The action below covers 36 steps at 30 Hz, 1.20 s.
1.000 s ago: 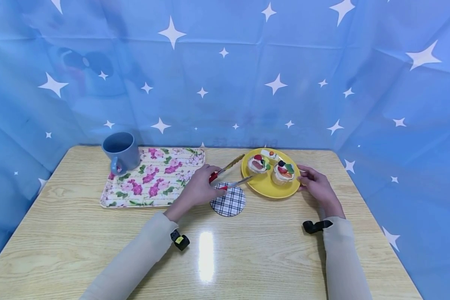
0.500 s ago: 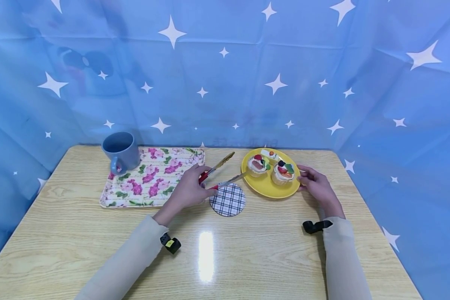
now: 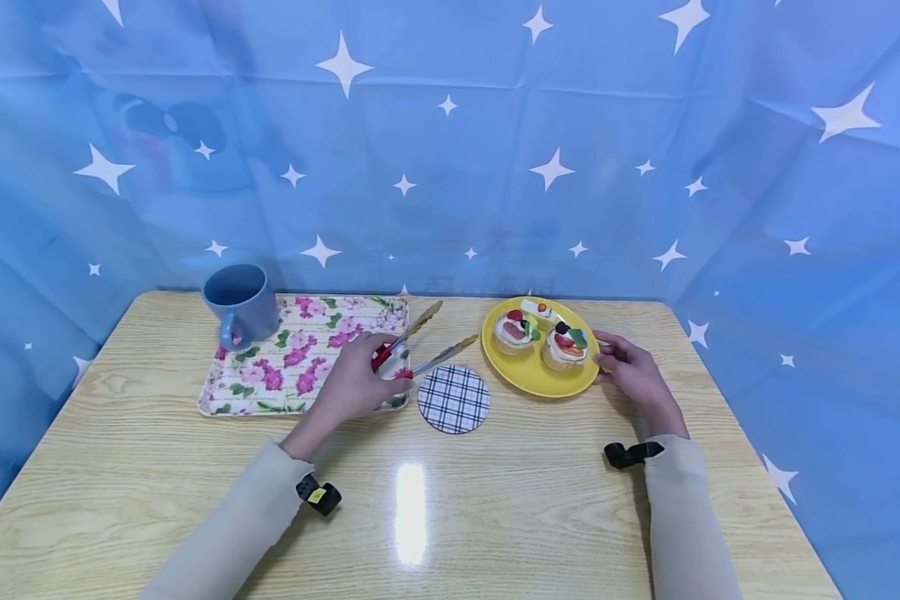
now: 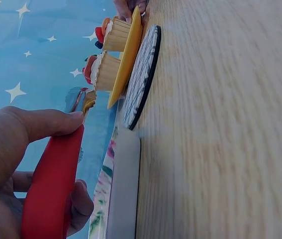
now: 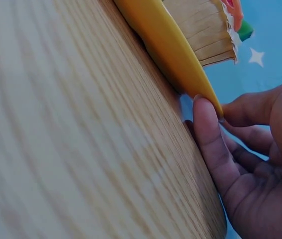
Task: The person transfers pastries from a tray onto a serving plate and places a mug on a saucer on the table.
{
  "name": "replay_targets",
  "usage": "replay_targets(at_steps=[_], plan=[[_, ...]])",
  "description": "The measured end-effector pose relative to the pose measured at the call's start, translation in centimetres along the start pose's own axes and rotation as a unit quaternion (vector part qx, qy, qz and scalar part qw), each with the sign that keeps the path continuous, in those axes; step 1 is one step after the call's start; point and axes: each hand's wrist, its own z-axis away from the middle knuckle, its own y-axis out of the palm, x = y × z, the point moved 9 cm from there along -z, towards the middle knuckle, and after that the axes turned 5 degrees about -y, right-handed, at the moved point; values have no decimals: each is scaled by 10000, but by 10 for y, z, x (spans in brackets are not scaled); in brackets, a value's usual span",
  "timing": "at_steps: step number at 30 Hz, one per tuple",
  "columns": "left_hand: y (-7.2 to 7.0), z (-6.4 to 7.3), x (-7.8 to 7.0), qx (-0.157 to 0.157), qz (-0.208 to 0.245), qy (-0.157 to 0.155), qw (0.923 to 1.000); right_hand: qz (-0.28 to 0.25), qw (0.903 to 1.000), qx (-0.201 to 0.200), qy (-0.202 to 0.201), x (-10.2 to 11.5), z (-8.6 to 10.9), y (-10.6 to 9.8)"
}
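My left hand (image 3: 356,379) grips a pair of tongs (image 3: 446,353) by the red handles, over the right part of the floral tray (image 3: 270,379). The tongs' arms are spread apart with nothing between them, their tips pointing towards the yellow plate (image 3: 528,379). In the left wrist view the red handle (image 4: 56,174) lies between thumb and fingers. My right hand (image 3: 633,375) pinches the plate's right rim between thumb and fingers, as the right wrist view shows. Two cupcakes (image 3: 565,346) topped with fruit stand on the plate, with a small white piece (image 3: 537,309) behind them.
A blue mug (image 3: 242,307) stands on the tray's back left corner. A round checked coaster (image 3: 453,400) lies on the wooden table (image 3: 495,500) between tray and plate. Behind the table hangs a blue star-patterned cloth (image 3: 450,167).
My left hand has moved left with the tongs, from beside the plate to over the tray's right side. My right hand and the plate have stayed in place.
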Motion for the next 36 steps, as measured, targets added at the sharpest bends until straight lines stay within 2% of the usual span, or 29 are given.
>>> replay_targets(at_steps=[9,17,22,30,36], plan=[[-14,7,15,-153,-76,-102,9998,-22,10000,-30,0,1,-2,-2],[-26,12,28,-370,-45,-63,9993,-1,10000,-10,24,1,0,-6],[-33,16,35,-366,25,-147,9992,27,10000,-48,35,-1,0,-8],[-49,31,48,-424,-44,-298,9986,-74,10000,18,-28,-2,-1,2],[-59,40,59,-488,-65,-413,9979,-41,10000,-63,-44,1,1,0]])
